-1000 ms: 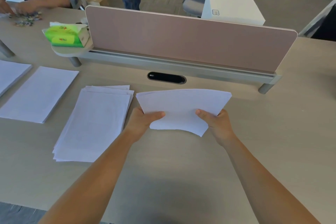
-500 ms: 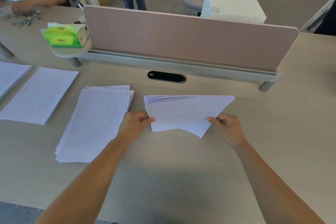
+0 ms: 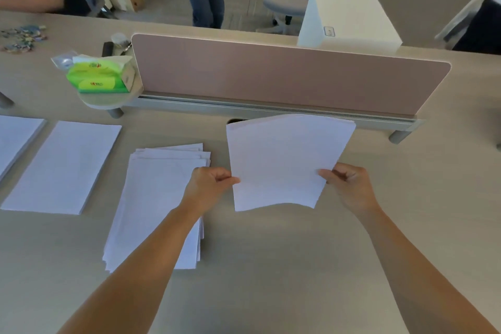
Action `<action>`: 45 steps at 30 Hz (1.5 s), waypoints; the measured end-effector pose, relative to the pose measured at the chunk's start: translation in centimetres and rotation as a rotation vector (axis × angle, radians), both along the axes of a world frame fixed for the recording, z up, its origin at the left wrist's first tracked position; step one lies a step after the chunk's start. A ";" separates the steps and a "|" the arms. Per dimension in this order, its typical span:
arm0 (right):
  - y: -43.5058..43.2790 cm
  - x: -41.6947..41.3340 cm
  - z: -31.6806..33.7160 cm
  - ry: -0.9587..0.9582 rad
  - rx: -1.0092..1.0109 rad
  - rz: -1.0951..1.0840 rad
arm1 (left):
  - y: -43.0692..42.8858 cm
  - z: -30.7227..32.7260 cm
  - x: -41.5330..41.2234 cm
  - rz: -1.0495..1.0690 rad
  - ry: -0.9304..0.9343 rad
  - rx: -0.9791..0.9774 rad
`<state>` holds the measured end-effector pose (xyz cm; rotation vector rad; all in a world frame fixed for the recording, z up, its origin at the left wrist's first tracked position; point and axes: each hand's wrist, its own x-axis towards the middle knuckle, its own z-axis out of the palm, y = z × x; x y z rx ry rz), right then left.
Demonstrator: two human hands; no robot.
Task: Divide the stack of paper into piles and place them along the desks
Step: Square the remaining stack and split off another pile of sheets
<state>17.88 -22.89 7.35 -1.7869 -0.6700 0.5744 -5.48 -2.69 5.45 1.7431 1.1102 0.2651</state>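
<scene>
Paper batch held up between both hands, ready for its spot

Paper sheaf hangs above the worktop at twelve o'clock; we pinch its side edges so the sheets stay squared. Our left hand has its fingers closed on the left edge, our right hand closed on the right. At ten o'clock lies the fanned stack, with a tidy pile farther at nine, so the row runs along the worktop. Beyond stands the divider. Against half a second ago, the sheaf is tipped up and turned to portrait.
</scene>
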 end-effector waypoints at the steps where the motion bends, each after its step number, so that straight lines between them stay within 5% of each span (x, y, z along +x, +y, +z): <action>1: 0.2 -0.2 -0.6 -0.001 0.029 -0.027 | 0.3 0.1 0.0 0.018 -0.019 0.001; 16: 0.6 -1.2 -5.3 -0.014 -0.277 -0.116 | 1.8 -3.4 -0.1 -0.129 0.109 0.166; 29: 2.6 1.9 -3.2 0.093 -0.187 0.077 | 4.2 -2.8 1.8 -0.204 0.200 -0.067; 38: 5.1 2.0 -11.7 0.138 -0.533 0.066 | 6.0 -7.0 3.0 -0.212 0.348 -0.234; 45: 7.1 3.3 -14.0 0.175 -0.592 0.072 | 7.8 -10.1 4.5 -0.241 0.437 -0.260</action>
